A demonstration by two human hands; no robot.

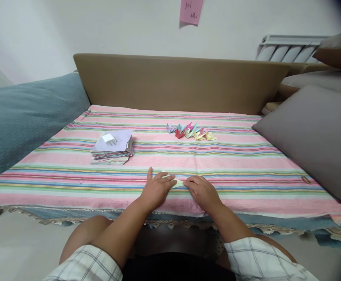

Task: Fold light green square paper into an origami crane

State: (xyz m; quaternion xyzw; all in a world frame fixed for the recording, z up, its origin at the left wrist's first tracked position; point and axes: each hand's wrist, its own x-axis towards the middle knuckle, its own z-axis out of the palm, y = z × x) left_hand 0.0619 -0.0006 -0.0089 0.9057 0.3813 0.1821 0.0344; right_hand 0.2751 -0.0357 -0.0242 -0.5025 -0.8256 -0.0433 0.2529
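At six o'clock on the striped cloth [246, 156], your left hand [155, 191] lay outspread over the pale green paper [177, 183]; your right hand [203, 192] pinched its three-o'clock tip. Even pressure probably creased best.

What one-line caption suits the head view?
Left hand and right hand on green paper, striped cloth beneath, folded paper figures and paper stack beyond.

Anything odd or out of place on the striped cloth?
A white plug-like block sits on the paper stack, looking unrelated, perhaps a weight. A small brown item, unidentifiable, lies alone by the grey cushion.
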